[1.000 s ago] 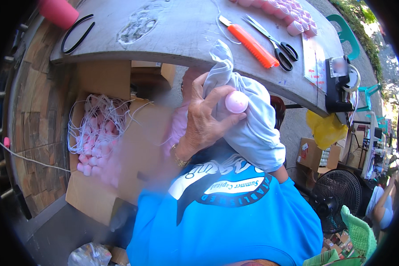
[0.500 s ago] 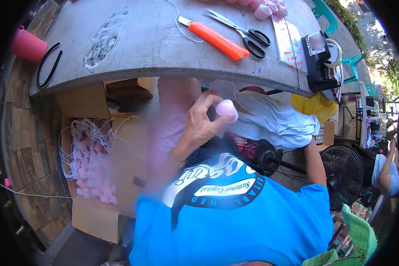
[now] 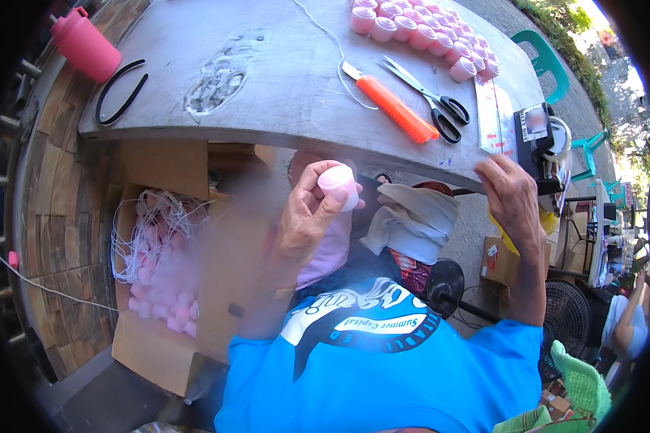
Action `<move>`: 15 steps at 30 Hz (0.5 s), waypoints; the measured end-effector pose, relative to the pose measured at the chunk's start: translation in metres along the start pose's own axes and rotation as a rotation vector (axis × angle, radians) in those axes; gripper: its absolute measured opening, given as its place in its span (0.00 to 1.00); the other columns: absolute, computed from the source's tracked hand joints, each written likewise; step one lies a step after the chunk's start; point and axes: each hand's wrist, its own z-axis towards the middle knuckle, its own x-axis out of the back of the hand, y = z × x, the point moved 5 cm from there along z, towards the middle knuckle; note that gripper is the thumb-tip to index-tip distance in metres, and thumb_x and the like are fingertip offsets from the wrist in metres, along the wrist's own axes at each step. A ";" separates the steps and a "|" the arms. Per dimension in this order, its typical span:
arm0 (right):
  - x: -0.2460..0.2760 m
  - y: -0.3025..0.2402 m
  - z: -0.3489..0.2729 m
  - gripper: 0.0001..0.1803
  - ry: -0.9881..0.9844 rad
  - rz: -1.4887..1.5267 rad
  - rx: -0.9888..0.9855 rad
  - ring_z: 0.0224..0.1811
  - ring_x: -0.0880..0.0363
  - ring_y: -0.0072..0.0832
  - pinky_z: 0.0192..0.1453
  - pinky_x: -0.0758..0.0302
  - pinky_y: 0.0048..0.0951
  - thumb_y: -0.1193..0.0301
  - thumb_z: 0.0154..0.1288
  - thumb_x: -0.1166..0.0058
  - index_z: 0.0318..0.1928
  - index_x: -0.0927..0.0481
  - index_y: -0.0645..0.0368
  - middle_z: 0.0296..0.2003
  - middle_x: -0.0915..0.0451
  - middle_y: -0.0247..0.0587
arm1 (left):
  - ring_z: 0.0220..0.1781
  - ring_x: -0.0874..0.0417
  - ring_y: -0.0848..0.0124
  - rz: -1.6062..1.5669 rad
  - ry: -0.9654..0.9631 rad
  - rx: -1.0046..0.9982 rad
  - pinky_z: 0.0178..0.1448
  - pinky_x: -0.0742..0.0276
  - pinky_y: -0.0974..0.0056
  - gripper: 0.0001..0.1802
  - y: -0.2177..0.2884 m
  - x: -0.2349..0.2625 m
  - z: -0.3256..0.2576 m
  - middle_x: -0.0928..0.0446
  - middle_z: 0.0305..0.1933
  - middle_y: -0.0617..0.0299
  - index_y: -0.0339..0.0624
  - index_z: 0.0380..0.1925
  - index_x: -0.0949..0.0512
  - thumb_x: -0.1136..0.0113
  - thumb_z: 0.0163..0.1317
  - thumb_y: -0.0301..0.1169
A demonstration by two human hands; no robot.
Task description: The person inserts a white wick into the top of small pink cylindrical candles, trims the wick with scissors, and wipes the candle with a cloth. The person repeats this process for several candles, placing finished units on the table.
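Note:
My left hand [image 3: 310,209] is closed around a small pale pink cylinder [image 3: 337,186], thumb on one side and fingers on the other, held up just off the table's near edge. The cylinder looks like a votive candle with a smooth, flat end. At the table's right edge, my right hand [image 3: 511,191] reaches forward with bent fingers, beside a clear plastic packet with red marks [image 3: 488,119] and a black tape dispenser [image 3: 533,141]. Nothing shows in that hand; its fingertips are partly hidden. A white cloth [image 3: 412,220] lies across my lap.
On the table [image 3: 282,94] lie an orange cutter [image 3: 397,110], scissors [image 3: 437,105], a white string, a black band [image 3: 119,90] and rows of pink cylinders [image 3: 426,32]. A pink tumbler [image 3: 87,47] stands left. Below, a carton [image 3: 148,346] holds pink pieces and white cords.
My right hand has left the white cloth and moved up to the table's right edge. My left hand still holds the pink cylinder, now turned differently. The view has shifted, showing more of the table.

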 end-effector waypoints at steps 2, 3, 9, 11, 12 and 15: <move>0.007 -0.033 0.037 0.07 0.203 0.169 0.194 0.38 0.21 0.38 0.41 0.26 0.37 0.72 0.59 0.42 0.37 0.21 0.60 0.33 0.24 0.43 | 0.47 0.17 0.64 -0.027 -0.018 -0.032 0.56 0.23 0.62 0.26 0.005 0.002 -0.004 0.22 0.48 0.48 0.36 0.58 0.35 0.39 0.66 0.37; 0.005 -0.047 0.054 0.08 0.271 0.214 0.260 0.39 0.21 0.38 0.44 0.26 0.37 0.72 0.58 0.40 0.38 0.20 0.60 0.34 0.23 0.43 | 0.47 0.17 0.64 -0.072 -0.027 -0.043 0.56 0.23 0.62 0.26 0.008 0.002 -0.006 0.22 0.48 0.49 0.37 0.58 0.34 0.41 0.66 0.39; -0.038 -0.086 0.122 0.08 0.396 -0.058 0.286 0.45 0.24 0.36 0.50 0.30 0.37 0.71 0.59 0.40 0.39 0.18 0.60 0.37 0.23 0.41 | 0.46 0.17 0.63 -0.321 -0.095 -0.031 0.55 0.23 0.62 0.27 0.025 0.008 -0.021 0.21 0.49 0.45 0.39 0.57 0.32 0.53 0.71 0.50; -0.048 -0.089 0.127 0.09 0.368 -0.098 0.293 0.44 0.25 0.36 0.50 0.31 0.37 0.71 0.58 0.40 0.39 0.19 0.60 0.37 0.23 0.42 | 0.45 0.16 0.61 -0.419 -0.116 0.013 0.54 0.21 0.61 0.28 0.025 0.012 -0.026 0.21 0.48 0.43 0.39 0.56 0.31 0.58 0.73 0.52; -0.051 -0.090 0.128 0.10 0.354 -0.119 0.294 0.44 0.25 0.36 0.50 0.31 0.37 0.71 0.57 0.39 0.39 0.19 0.60 0.37 0.23 0.42 | 0.44 0.15 0.60 -0.536 -0.138 0.030 0.58 0.24 0.59 0.30 0.024 0.013 -0.026 0.21 0.49 0.41 0.38 0.57 0.32 0.60 0.73 0.53; -0.047 -0.098 0.122 0.10 0.400 -0.065 0.291 0.45 0.23 0.36 0.48 0.29 0.37 0.70 0.59 0.39 0.39 0.20 0.60 0.39 0.22 0.42 | 0.41 0.13 0.57 -0.851 -0.148 0.089 0.72 0.37 0.51 0.33 0.019 0.013 -0.025 0.21 0.49 0.37 0.34 0.58 0.33 0.64 0.73 0.54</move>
